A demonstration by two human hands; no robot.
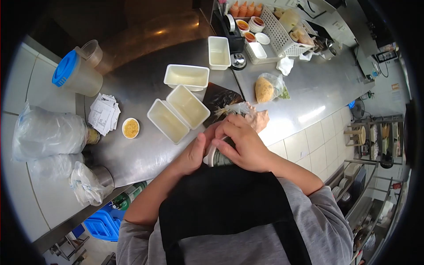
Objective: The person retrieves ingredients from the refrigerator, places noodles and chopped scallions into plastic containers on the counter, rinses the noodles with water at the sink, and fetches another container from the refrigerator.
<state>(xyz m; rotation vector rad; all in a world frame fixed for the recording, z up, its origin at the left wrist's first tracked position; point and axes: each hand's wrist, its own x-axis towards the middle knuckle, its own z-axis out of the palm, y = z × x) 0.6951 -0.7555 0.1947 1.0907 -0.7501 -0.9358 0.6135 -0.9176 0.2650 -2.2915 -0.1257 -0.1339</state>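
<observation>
Both hands are close together at the counter's front edge, just in front of the black apron. My left hand [198,152] is curved against the side of a white-rimmed container [212,154], its thumb pointing up. My right hand [243,143] bends over the top of the same container, fingers curled at its rim; dark green shows beneath them. Most of the container is hidden by the hands. Just beyond them lie a clear plastic bag [240,108] and a black bag [221,97]. Rectangular white tubs [187,107] stand on the steel counter [132,154] farther out.
At the left are a blue-lidded pitcher [84,77], paper slips [104,114], a small cup of yellow crumbs [130,128] and plastic-wrapped stacks [48,132]. A bag of orange-brown food [265,89], a bell [238,61] and a white basket [282,37] are at the right.
</observation>
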